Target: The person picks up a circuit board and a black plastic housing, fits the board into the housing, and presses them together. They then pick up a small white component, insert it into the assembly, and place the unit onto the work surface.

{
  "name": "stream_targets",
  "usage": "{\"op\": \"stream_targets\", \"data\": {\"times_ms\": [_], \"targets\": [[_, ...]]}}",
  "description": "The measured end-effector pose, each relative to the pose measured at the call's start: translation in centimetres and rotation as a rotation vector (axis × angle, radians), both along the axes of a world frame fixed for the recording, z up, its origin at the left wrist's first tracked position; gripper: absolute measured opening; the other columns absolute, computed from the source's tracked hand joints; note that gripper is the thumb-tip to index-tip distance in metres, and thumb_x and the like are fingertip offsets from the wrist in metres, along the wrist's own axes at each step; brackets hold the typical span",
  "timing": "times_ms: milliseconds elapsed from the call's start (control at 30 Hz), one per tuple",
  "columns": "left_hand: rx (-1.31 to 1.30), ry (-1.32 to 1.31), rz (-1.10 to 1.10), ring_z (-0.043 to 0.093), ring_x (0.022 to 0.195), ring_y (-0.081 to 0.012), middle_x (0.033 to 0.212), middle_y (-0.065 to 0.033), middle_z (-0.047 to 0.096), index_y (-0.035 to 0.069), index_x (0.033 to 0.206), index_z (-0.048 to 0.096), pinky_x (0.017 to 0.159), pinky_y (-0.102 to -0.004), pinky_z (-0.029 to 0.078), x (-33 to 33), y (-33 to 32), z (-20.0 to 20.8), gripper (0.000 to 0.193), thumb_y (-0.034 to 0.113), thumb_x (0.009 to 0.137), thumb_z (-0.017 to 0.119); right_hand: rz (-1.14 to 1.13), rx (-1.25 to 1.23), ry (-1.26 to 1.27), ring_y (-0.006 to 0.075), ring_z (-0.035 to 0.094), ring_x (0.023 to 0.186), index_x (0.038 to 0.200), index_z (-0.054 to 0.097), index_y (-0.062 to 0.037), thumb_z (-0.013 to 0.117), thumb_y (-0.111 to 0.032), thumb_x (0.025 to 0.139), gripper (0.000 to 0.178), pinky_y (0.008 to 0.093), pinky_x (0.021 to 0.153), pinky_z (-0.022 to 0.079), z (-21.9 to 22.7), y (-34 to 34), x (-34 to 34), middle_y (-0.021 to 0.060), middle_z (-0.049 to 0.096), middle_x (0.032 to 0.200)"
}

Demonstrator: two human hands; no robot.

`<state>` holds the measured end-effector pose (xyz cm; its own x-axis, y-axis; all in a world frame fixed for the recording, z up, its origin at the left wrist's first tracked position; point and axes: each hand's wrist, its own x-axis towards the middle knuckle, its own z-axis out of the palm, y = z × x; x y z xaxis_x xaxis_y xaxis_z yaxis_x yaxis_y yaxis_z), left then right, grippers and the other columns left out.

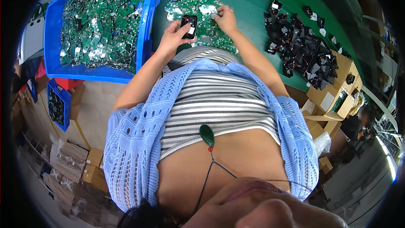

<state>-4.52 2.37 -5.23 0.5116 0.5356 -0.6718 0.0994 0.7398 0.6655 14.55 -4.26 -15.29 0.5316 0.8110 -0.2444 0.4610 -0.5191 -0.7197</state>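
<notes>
Green felt is covering the long worktop (253, 4) where a person is standing, seen from above. Their left hand (172, 38) is holding a small black rectangular plastic casing (189, 26) upright, with the fingers wrapped around its left edge and the thumb pressing against its lower face, so the casing is sitting at the tips of the hand, just above the palm. A pale label patch is showing on the casing's front.

Their right hand (225, 19) is hovering just to the right of the casing, its thumb and forefinger pinching narrowly on a small silvery-white piece (213, 15) that I cannot make out clearly. That hand is resting over a loose heap of small green circuit boards (198, 4) spread on the worktop directly behind both hands; the casing is standing in front of this heap, close to the worktop's near edge.

Left of the hands, a big blue plastic tray (149, 12) is lying full of more green boards. Well to the right, a pile of black plastic housings with wires (301, 48) is sprawling across the worktop, and open brown cardboard boxes (337, 88) are sitting beyond its end.
</notes>
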Motion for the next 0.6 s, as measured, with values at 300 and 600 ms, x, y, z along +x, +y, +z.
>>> {"op": "stream_targets", "data": {"times_ms": [300, 600], "targets": [[-0.018, -0.124, -0.094, 0.06, 0.083, -0.0217, 0.093, -0.0095, 0.057, -0.001, 0.105, 0.051, 0.073, -0.0328, 0.053, 1.1, 0.6, 1.2, 0.023, 0.013, 0.087, 0.052, -0.397, 0.182, 0.731, 0.0082, 0.052, 0.061, 0.091, 0.057, -0.0019, 0.059, -0.006, 0.081, 0.011, 0.0212, 0.054, 0.044, 5.1, -4.3, 2.9, 0.0015, 0.056, 0.075], [0.282, -0.253, -0.539, 0.06, 0.074, -0.0115, 0.083, -0.0055, 0.061, 0.001, 0.102, 0.055, 0.063, -0.0228, 0.047, 4.1, 0.3, 4.8, 0.026, 0.018, 0.082, 0.06, -0.189, 0.314, 0.576, 0.0024, 0.038, 0.056, 0.094, 0.06, -0.0038, 0.057, -0.012, 0.085, 0.013, 0.0171, 0.05, 0.031, 13.6, -6.0, 1.6, -0.005, 0.052, 0.071]]}}
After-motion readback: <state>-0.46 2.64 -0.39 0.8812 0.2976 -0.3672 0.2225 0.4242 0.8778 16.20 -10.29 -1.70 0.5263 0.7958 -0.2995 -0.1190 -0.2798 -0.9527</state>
